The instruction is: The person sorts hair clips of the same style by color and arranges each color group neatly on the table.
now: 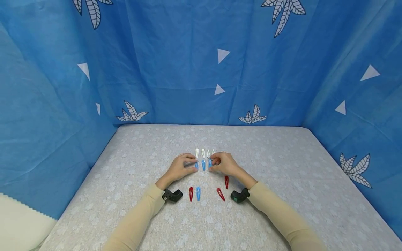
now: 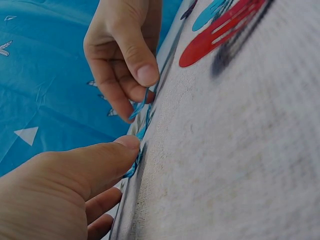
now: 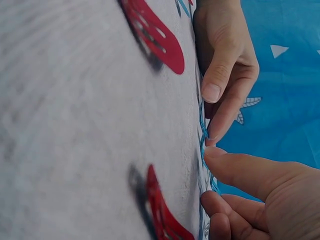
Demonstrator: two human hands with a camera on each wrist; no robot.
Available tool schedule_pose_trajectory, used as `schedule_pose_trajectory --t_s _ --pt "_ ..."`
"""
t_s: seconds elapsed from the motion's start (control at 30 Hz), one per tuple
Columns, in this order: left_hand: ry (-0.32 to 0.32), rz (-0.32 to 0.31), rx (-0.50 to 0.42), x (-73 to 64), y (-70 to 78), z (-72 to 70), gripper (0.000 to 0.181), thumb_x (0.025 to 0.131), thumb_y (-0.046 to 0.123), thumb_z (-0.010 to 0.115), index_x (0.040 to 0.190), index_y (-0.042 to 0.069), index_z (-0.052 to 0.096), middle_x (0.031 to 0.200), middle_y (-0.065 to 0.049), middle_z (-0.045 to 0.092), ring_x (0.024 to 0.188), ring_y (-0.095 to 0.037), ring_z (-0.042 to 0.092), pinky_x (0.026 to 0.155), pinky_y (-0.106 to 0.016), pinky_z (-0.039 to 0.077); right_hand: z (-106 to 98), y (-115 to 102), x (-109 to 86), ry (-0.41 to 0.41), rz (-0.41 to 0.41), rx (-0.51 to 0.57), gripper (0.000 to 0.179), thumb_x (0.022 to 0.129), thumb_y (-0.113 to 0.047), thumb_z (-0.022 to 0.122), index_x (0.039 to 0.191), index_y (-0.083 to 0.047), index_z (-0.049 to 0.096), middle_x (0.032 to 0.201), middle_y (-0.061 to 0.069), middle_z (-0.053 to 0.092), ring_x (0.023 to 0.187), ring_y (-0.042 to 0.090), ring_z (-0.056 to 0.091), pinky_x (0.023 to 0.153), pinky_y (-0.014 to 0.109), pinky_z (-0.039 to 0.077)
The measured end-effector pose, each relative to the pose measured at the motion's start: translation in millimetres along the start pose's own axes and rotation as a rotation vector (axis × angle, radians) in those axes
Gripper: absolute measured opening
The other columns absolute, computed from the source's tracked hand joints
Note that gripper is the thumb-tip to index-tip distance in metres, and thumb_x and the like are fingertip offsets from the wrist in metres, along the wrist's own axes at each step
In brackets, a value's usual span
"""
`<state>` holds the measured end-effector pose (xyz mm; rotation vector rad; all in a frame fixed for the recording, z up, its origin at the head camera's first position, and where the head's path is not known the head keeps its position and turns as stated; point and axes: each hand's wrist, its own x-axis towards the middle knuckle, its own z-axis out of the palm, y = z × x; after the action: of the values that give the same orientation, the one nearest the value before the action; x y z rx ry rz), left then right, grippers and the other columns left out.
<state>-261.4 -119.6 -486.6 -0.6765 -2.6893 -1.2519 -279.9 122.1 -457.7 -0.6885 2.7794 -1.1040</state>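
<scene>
Blue, white and red snap hair clips lie on the cloth-covered table. My left hand [image 1: 181,168] pinches the left blue hair clip [image 1: 196,166] of a short row, thumb at its near end and fingers at its far end. At the right end of that row, my right hand [image 1: 225,163] holds another blue hair clip [image 1: 210,164] between thumb and fingertips. A third blue hair clip [image 1: 203,165] lies between the two hands. Just beyond runs a row of white hair clips [image 1: 203,153], the rightmost partly hidden by the right hand. In the left wrist view, the right hand's blue clip [image 2: 141,106] looks tilted.
Nearer me lie a red hair clip [image 1: 191,194] and a blue one [image 1: 198,194] side by side. Two more red clips, one slanted [image 1: 221,194] and one upright [image 1: 226,182], lie by the right forearm. A blue curtain [image 1: 194,69] hangs behind the table [image 1: 150,143].
</scene>
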Motion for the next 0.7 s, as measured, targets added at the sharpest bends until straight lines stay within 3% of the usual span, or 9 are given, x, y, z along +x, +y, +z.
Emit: schedule_pose_trajectory --t_s 0.7 --pt "0.001 0.024 0.012 0.8 -0.4 -0.1 0.036 0.081 0.021 0.080 0.113 0.004 0.073 0.125 -0.011 0.065 0.125 -0.033 0.053 0.108 -0.052 0.040 3.2 0.8 2.8 -0.014 0.024 0.006 0.045 0.074 -0.017 0.086 0.113 -0.002 0.071 0.082 0.000 0.066 0.068 0.010 0.053 0.060 0.024 0.045"
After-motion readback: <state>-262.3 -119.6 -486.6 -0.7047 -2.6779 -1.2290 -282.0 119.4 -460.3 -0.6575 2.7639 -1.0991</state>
